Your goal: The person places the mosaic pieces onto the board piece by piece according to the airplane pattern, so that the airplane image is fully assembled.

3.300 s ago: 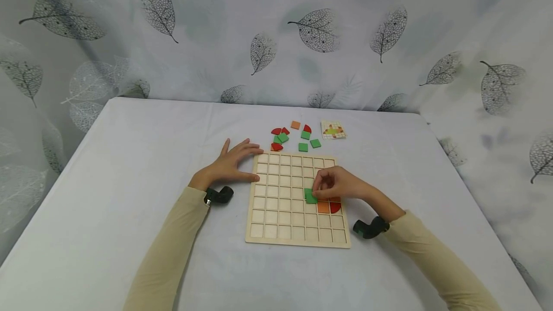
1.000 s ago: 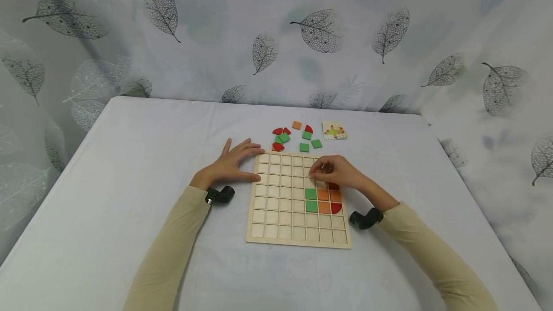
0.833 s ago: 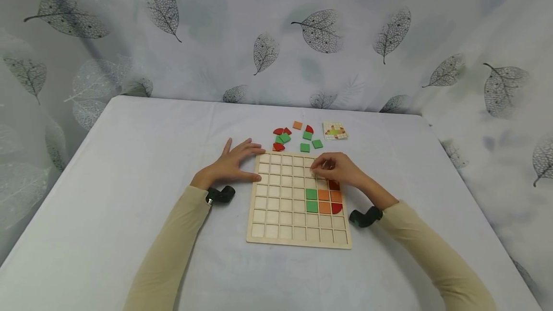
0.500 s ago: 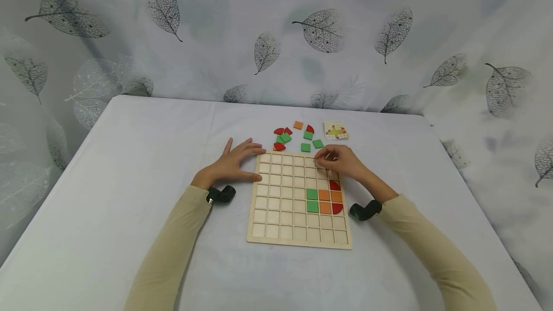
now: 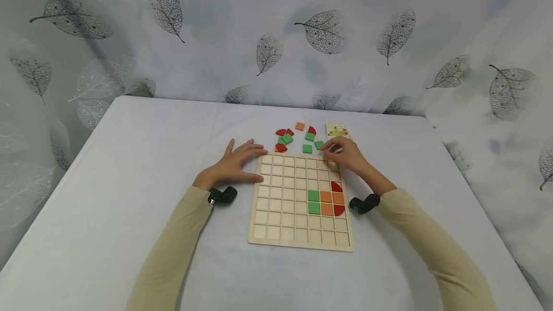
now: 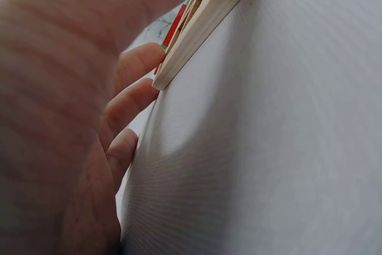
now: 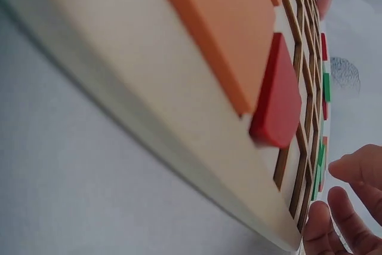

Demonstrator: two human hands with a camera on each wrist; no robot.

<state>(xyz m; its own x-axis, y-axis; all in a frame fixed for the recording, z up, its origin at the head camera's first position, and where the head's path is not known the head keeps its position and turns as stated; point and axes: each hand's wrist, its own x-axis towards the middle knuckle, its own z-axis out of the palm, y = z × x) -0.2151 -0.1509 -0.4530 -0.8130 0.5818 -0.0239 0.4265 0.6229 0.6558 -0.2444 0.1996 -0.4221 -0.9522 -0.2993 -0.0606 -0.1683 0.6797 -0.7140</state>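
Touches wooden grid board (image 5: 288,205) with left grip (image 5: 232,163) spread wide; bends right grip (image 5: 347,154) narrow, with green square tile (image 5: 318,144) just beside it.

The right grip (image 5: 347,155) hides part of a pattern card (image 5: 337,129) — its printed squares too small to count.

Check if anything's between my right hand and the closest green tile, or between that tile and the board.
Nothing visible stands between your right hand and that green tile; the fingertips are at its near edge, though I can't tell if they touch. Between tile and board, only that hand's own fingers intrude.
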